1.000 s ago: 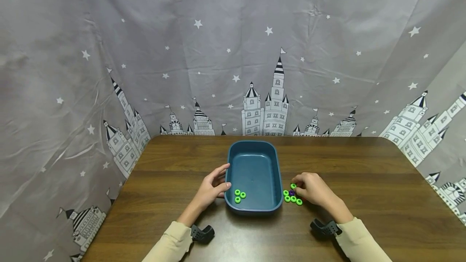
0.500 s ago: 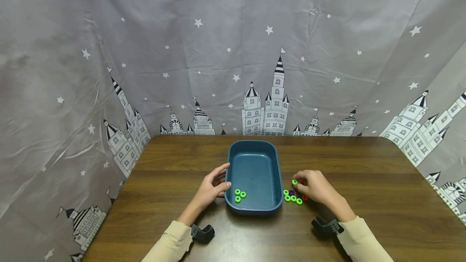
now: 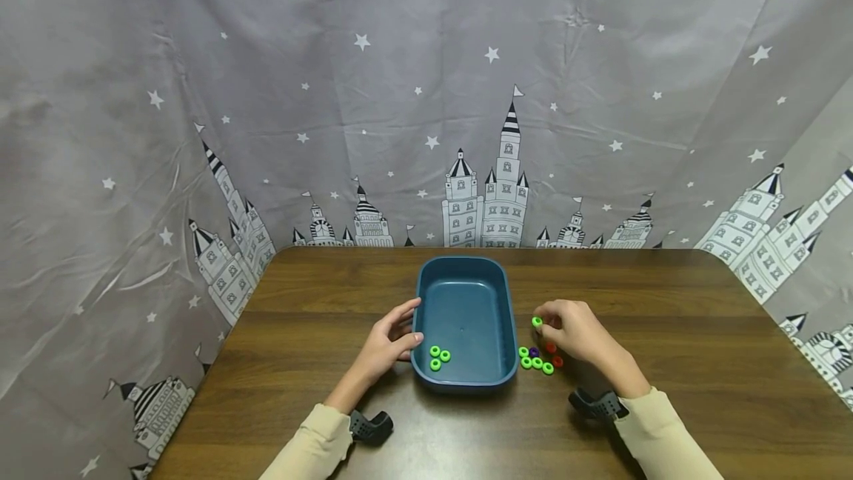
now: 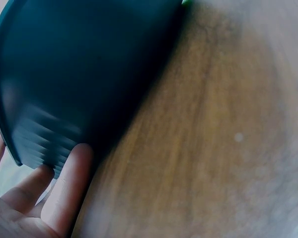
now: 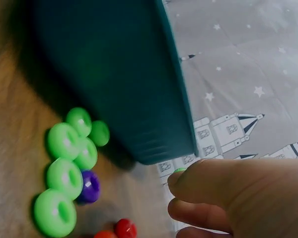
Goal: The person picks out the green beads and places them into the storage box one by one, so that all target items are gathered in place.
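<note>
A blue plastic bin sits on the table, three green rings in its near left corner. My left hand rests against the bin's left side, fingertips touching the outer wall, as the left wrist view also shows. To the bin's right, my right hand pinches one green ring between thumb and fingertips; in the right wrist view the fingers hide nearly all of it. Below that hand lie several green rings, a purple ring, an orange ring and a red ring.
The wooden table extends on both sides of the bin. A grey curtain printed with castles and stars hangs behind its far edge. Each wrist wears a black strap mount.
My right hand has drawn one green ring from the loose group and moved it toward the far side of the table. The red and orange rings have come into view. My left hand stays put.
</note>
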Demonstrator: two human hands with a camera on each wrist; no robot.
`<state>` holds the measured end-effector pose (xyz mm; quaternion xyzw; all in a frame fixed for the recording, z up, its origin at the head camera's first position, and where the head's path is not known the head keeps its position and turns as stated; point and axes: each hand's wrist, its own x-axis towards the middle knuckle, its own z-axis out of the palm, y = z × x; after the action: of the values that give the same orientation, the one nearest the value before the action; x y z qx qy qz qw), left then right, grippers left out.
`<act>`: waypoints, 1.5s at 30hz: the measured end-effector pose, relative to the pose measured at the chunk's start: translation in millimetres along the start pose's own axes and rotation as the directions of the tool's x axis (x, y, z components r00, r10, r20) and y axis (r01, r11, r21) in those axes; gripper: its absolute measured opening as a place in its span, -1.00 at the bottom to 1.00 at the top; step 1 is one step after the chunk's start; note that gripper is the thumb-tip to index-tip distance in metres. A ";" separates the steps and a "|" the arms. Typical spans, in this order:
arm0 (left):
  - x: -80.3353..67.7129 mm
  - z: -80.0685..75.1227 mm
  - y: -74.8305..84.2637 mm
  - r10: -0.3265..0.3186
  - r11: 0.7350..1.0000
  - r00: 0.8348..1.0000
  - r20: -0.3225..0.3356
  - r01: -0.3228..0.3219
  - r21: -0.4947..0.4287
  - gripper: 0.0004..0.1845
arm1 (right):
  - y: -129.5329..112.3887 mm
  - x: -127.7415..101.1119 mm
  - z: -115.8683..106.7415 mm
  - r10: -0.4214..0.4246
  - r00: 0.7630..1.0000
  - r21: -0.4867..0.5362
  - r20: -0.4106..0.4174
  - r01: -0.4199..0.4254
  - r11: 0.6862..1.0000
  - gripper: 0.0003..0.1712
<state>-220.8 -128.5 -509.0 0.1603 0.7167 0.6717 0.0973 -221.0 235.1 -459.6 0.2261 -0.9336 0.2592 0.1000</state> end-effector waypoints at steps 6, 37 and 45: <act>0.2 -0.3 -0.5 0.003 1.000 1.000 0.005 -0.003 -0.011 -0.27 | -9.8 10.2 -3.3 -0.012 1.000 0.025 -0.005 0.012 1.000 -0.82; -0.1 -0.5 0.0 0.001 1.000 1.000 0.001 -0.001 -0.007 -0.28 | -74.4 51.5 27.5 -0.150 0.984 0.114 0.098 0.139 0.984 -0.82; 0.4 -0.8 0.0 0.003 1.000 1.000 0.001 -0.003 -0.003 -0.28 | -85.3 57.2 42.0 -0.177 0.973 0.112 0.146 0.162 0.980 -0.84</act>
<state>-221.5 -129.1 -509.0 0.1616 0.7155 0.6728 0.0968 -233.7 126.6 -440.3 0.3292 -0.9018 0.2774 0.0374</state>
